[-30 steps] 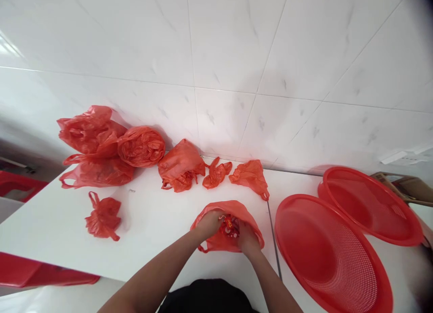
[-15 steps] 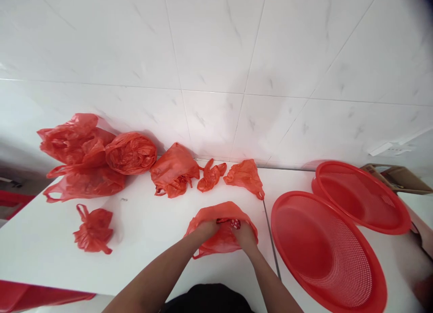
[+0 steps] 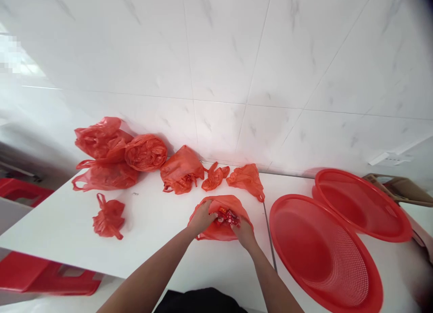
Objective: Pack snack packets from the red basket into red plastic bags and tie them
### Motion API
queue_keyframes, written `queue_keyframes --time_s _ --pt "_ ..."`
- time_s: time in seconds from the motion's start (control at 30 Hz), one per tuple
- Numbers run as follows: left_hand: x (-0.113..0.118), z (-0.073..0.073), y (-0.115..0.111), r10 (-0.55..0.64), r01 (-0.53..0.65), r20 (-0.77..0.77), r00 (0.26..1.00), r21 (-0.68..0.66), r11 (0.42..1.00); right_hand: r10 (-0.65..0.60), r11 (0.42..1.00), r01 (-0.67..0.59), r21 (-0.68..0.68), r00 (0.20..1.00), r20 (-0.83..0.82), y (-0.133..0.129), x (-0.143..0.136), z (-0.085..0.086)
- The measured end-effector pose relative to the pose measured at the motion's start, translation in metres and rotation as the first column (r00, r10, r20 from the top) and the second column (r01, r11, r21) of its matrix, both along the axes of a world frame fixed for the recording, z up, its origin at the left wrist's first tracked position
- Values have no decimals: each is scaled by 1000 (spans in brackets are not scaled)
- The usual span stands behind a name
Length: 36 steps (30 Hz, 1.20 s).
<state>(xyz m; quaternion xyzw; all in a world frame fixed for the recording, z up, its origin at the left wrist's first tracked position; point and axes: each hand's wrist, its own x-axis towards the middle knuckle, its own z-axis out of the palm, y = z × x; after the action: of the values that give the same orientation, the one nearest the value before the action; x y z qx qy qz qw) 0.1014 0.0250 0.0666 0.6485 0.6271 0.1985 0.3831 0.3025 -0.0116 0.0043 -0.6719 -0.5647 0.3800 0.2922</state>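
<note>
In front of me lies an open red plastic bag (image 3: 216, 234), its mouth spread wide. Small red wrapped packets (image 3: 227, 217) with white and yellow marks, perhaps sweets, show in the mouth. On the left, my left hand (image 3: 203, 218) reaches over the bag's rim, its fingers closed against the packets. From the opposite side, my right hand (image 3: 244, 232) grips the packets too, thumb and fingertips partly hidden among them. How many packets each hand has cannot be made out.
Crumpled red bags line the wall, among them a rounded bag (image 3: 146, 153) and a small bag (image 3: 215, 176). A knotted bag (image 3: 108, 217) sits at left. Two red plastic baskets (image 3: 304, 241) stand at right, before a cardboard box (image 3: 402, 186). Red stools (image 3: 50, 274) flank the white table (image 3: 152, 241).
Both hands have risen from deep inside the bag, and the red packets now show between them. The whole view has swung slightly left.
</note>
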Motion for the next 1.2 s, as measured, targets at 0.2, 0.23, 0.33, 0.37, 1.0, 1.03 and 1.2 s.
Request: queue_keyframes --time_s 0.2,0.23,0.33,0.37,1.0,1.03,1.2 --pt "-17 18 -1 1 0 130 992 -14 1000 -11 1000 11 15 1000 1 -5 -10 1" --pt "-18 19 0 -5 7 136 991 -14 1000 -21 1000 21 18 1000 4 -6 -11 2" --pt "-21 21 2 -46 45 134 990 6 999 -66 997 65 30 998 22 -11 -16 7" --pt "-22 21 2 -65 63 128 990 19 998 -83 996 82 37 996 27 -13 -18 9" --pt "-42 24 -3 -235 435 -457 858 402 806 -125 989 126 75 992 -18 -16 -27 46" --pt "-41 21 -3 -208 415 -478 854 381 826 -98 992 100 73 995 -24 -11 -23 45" --pt "-36 11 -9 -83 290 -510 856 341 894 -70 996 72 58 997 -36 9 -2 38"
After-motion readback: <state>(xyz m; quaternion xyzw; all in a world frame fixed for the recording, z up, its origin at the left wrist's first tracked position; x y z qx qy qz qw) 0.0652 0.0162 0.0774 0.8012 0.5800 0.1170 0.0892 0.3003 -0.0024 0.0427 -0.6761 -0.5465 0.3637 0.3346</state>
